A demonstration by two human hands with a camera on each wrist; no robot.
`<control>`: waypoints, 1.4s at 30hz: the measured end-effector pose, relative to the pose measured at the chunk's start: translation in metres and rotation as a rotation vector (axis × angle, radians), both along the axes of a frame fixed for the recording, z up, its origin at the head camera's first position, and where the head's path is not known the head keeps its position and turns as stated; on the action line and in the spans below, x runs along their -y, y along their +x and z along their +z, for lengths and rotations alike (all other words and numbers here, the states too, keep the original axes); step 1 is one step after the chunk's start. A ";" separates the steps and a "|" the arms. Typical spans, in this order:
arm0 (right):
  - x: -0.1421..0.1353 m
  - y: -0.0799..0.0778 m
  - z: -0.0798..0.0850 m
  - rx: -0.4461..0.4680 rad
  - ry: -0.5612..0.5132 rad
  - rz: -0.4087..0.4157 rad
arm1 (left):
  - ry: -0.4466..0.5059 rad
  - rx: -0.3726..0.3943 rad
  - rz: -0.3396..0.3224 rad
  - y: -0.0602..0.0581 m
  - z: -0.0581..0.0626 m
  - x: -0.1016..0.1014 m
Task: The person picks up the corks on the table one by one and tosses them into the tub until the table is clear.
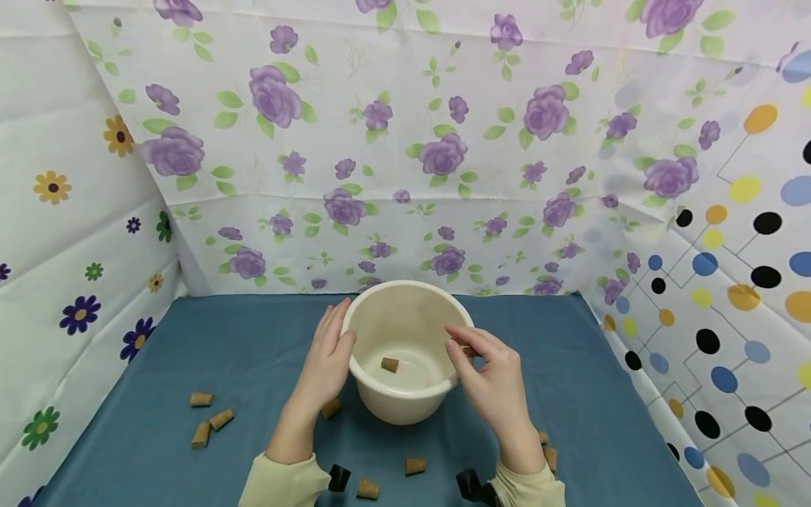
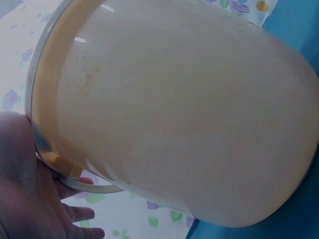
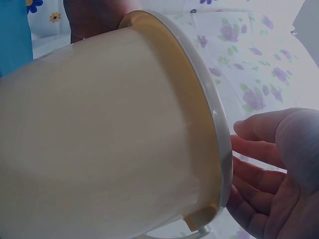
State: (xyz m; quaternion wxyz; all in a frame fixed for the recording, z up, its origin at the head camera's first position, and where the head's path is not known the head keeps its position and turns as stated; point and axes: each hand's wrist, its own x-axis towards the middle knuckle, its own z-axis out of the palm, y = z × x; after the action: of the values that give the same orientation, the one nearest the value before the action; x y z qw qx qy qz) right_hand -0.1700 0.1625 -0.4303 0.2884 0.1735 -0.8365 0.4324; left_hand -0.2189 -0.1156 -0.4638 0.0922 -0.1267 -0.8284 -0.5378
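A cream plastic bucket (image 1: 405, 408) stands on the blue cloth, and one cork (image 1: 389, 365) lies on its inside floor. My left hand (image 1: 326, 359) rests against the bucket's left side, its fingers straight and the thumb by the rim. In the left wrist view that hand (image 2: 35, 194) is beside the bucket's wall (image 2: 179, 109) and handle (image 2: 94, 187). Over the right rim is my right hand (image 1: 497, 377), its fingers loosely bent. The right wrist view shows the right hand (image 3: 274, 174) beside the rim (image 3: 217, 114), with no cork visible between thumb and fingers.
Left on the blue cloth (image 1: 146, 451) lie several corks (image 1: 200, 435). One cork (image 1: 331, 407) is partly behind the left wrist; others lie in front, such as a cork (image 1: 415, 466), and by the right forearm, a cork (image 1: 550, 459). Patterned sheets (image 1: 405, 169) enclose the back and sides.
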 end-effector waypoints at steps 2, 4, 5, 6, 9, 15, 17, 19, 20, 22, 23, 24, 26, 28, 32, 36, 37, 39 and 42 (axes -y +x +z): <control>0.000 0.000 0.000 0.004 0.000 -0.003 | 0.000 0.000 0.001 0.001 0.001 0.000; 0.000 0.001 0.000 0.006 -0.001 -0.003 | 0.000 -0.002 0.001 0.001 0.001 0.001; 0.001 0.001 0.000 0.006 -0.001 -0.003 | 0.000 -0.003 0.001 0.001 0.002 0.001; 0.001 0.001 0.000 0.006 -0.001 -0.002 | 0.000 -0.003 0.001 0.001 0.002 0.001; 0.001 0.001 0.001 0.006 -0.001 0.001 | -0.001 0.000 0.001 0.002 0.003 0.001; 0.001 0.001 0.002 0.002 -0.004 0.010 | -0.001 0.001 -0.001 0.002 0.003 0.002; 0.002 0.002 0.002 0.001 -0.004 0.012 | 0.001 -0.001 -0.002 0.002 0.004 0.002; 0.002 0.002 0.002 0.000 -0.003 0.013 | 0.004 -0.004 -0.005 0.003 0.004 0.002; 0.002 0.002 0.002 -0.002 -0.002 0.013 | 0.005 -0.005 -0.006 0.003 0.004 0.002; 0.002 0.002 0.002 -0.006 0.001 0.012 | 0.004 -0.006 -0.006 0.003 0.004 0.003; 0.002 0.002 0.002 -0.010 0.000 0.011 | 0.003 -0.005 -0.006 0.003 0.004 0.003; 0.002 0.002 0.002 -0.015 0.002 0.009 | 0.004 -0.005 -0.006 0.003 0.004 0.002; 0.001 0.003 0.003 -0.024 0.002 0.008 | 0.003 -0.001 -0.006 0.002 0.003 0.002; 0.000 0.004 0.003 -0.030 0.002 0.006 | 0.005 0.002 -0.005 0.001 0.003 0.002; -0.005 0.007 0.003 -0.031 0.007 -0.004 | 0.013 0.004 -0.006 0.001 0.000 0.001; -0.011 0.009 0.002 -0.045 0.017 -0.020 | 0.025 0.006 -0.012 0.001 -0.002 0.000; -0.012 0.009 0.002 -0.043 0.017 -0.021 | 0.028 0.006 -0.011 0.001 -0.002 0.000; -0.016 0.010 0.002 -0.043 0.021 -0.025 | 0.029 0.004 -0.011 0.001 -0.002 0.000; -0.025 0.012 0.001 -0.030 0.028 -0.030 | 0.027 0.002 -0.009 0.001 -0.002 0.000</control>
State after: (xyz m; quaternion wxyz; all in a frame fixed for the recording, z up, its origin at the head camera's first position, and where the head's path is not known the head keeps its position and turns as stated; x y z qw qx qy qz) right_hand -0.1582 0.1874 -0.4288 0.3049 0.1717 -0.8406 0.4135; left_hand -0.2176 -0.1156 -0.4657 0.0905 -0.1288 -0.8207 -0.5493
